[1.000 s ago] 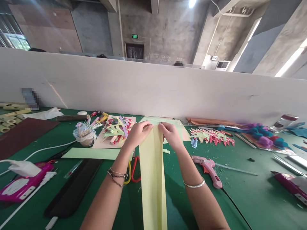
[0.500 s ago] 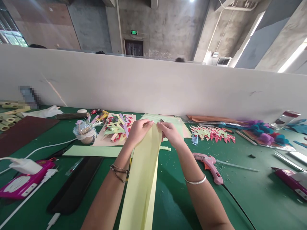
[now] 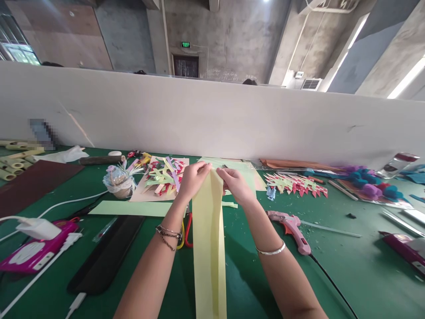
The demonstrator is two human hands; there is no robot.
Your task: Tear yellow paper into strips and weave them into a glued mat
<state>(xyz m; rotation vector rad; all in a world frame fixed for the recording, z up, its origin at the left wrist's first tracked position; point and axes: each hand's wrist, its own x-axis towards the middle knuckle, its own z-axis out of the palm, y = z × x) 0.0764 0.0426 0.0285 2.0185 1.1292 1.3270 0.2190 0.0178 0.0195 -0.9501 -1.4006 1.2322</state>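
A long folded strip of pale yellow paper (image 3: 209,248) runs from the middle of the green table (image 3: 348,274) toward me. My left hand (image 3: 192,179) pinches its far left corner. My right hand (image 3: 235,184) pinches the far right corner, close beside the left. Both hands hold the far end a little above the table. Red and yellow scissor handles (image 3: 186,230) lie just left of the strip, under my left forearm.
A pink glue gun (image 3: 291,226) lies right of my right arm. A light green paper strip (image 3: 129,208), a black flat case (image 3: 106,254) and a pink device with a white charger (image 3: 29,248) lie at left. Cut coloured paper pieces (image 3: 295,185) and a white partition wall (image 3: 212,119) stand beyond.
The yellow strip swung left and splayed open half a second ago, and now hangs straight and closed again. Both hands stayed pinched on its far end.
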